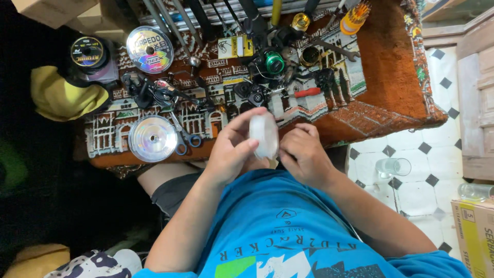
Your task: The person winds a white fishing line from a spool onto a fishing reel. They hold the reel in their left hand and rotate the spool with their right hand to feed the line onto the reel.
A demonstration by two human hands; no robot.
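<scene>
We grip a clear spool [264, 135] with both hands [234, 152] [304, 154] closed on it, scissors [184, 135] at nine o'clock on the worktop [391, 98].

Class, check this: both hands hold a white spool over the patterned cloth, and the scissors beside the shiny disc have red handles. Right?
Not quite. In the head view the scissors beside the shiny disc have blue handles. Left hand and right hand do hold the white spool.

Up at the table's far edge lies a small yellow packet [235, 47] with a dark printed panel. Far left, a black spool's round label [86, 51] shows yellow ringed lettering. Bottom right on the floor, a brown cardboard box [476, 237] carries a yellow-green label.
</scene>
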